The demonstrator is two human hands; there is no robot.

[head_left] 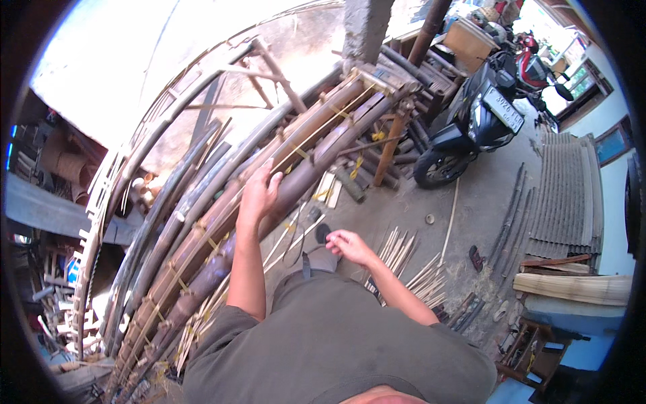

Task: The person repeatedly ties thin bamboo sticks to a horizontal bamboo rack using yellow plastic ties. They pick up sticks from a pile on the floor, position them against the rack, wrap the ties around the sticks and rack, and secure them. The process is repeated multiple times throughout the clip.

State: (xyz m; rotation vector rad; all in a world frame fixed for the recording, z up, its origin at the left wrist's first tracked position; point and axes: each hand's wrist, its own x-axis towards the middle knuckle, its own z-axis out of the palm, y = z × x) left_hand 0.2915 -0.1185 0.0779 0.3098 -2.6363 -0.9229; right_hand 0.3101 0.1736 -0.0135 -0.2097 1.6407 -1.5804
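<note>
My left hand [256, 195] is at the top of a long rack of brown bamboo poles [313, 168]. A thin pale bamboo strip [321, 128] lies lengthwise over the poles and runs into this hand, between thumb and fingers. Below and to the right, my right hand [350, 246] is held in front of my waist with its fingers curled together. Whatever they may hold is too small to make out. Just past those fingertips shows a dark rounded shape [324, 233], low down near my feet.
Split bamboo sticks [414, 273] lie on the floor at my right. Farther off stands a black motorbike [474, 121]. Corrugated sheets [567, 195] lean by the right wall, near dark poles [513, 222]. A concrete post [367, 30] rises behind the rack.
</note>
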